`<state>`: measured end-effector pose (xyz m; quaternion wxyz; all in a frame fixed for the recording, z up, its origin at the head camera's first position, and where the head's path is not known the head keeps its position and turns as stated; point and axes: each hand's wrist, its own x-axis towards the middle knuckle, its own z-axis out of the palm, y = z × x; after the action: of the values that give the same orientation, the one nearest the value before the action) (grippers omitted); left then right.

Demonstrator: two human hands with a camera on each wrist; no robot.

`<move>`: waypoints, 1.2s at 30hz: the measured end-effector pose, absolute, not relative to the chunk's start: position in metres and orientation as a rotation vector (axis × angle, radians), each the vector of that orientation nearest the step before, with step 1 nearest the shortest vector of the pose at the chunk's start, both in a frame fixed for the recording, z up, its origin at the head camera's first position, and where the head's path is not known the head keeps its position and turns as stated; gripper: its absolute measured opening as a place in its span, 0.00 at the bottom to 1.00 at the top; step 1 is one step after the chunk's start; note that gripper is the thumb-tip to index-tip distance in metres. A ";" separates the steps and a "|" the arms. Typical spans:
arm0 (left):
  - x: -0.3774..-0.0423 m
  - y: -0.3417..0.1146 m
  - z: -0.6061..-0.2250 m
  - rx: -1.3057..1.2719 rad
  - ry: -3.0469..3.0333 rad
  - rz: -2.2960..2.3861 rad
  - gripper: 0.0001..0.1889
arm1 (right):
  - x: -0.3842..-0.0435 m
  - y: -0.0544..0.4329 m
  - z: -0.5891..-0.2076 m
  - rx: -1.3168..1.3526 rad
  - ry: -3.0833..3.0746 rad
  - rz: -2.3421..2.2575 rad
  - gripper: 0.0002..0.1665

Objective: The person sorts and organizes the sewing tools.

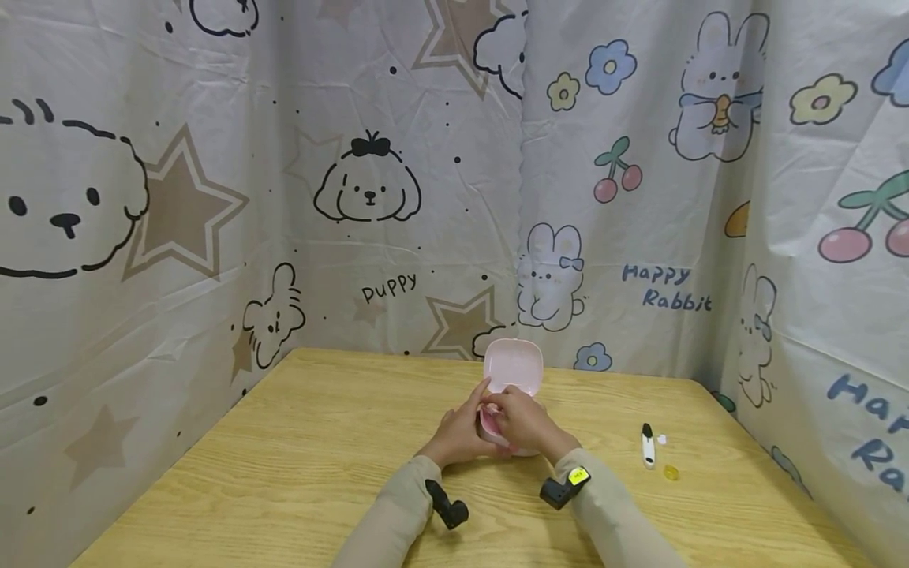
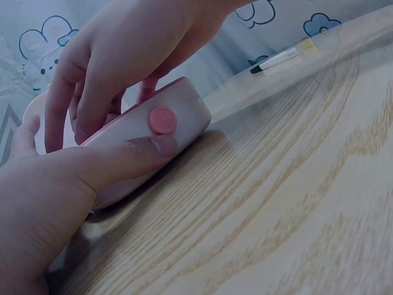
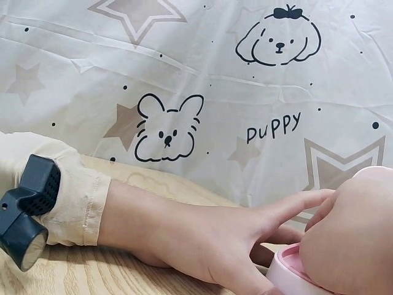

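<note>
A small pink case [image 1: 525,453] stands on the table, its pale pink lid [image 1: 513,365] raised at the back. My left hand [image 1: 458,434] grips the case from the left. In the left wrist view the left thumb lies along the front wall, touching the edge of a round ridged pink button [image 2: 162,119]. From the right, my right hand [image 1: 529,422] reaches over the rim, its bent fingers [image 2: 101,98] down inside the case. The fingertips are hidden, so whether they pinch anything does not show.
To the right on the wooden table [image 1: 341,426] lie a white pen-like tool [image 1: 648,448] with a black tip, a tiny white piece [image 1: 662,439] and a small yellow round item [image 1: 671,472]. A printed curtain [image 1: 440,237] encloses the table's back and sides.
</note>
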<state>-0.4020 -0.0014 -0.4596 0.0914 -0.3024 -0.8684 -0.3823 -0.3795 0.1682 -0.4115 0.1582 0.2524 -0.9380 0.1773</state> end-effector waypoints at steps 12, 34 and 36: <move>-0.405 -0.001 -0.463 -0.916 -2.556 -1.143 0.69 | -0.377 0.174 -0.410 0.758 -2.646 0.516 0.20; -0.402 0.001 -0.459 -0.875 -2.607 -1.187 0.68 | -0.359 0.203 -0.394 0.679 -2.627 0.613 0.15; -0.401 0.001 -0.459 -0.873 -2.609 -1.196 0.68 | -0.357 0.210 -0.394 0.665 -2.628 0.618 0.15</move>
<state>-0.4010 0.0012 -0.4586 0.0709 -0.2901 -0.8675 -0.3978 -0.3566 0.2103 -0.3939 0.1795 0.2351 -0.9299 0.2187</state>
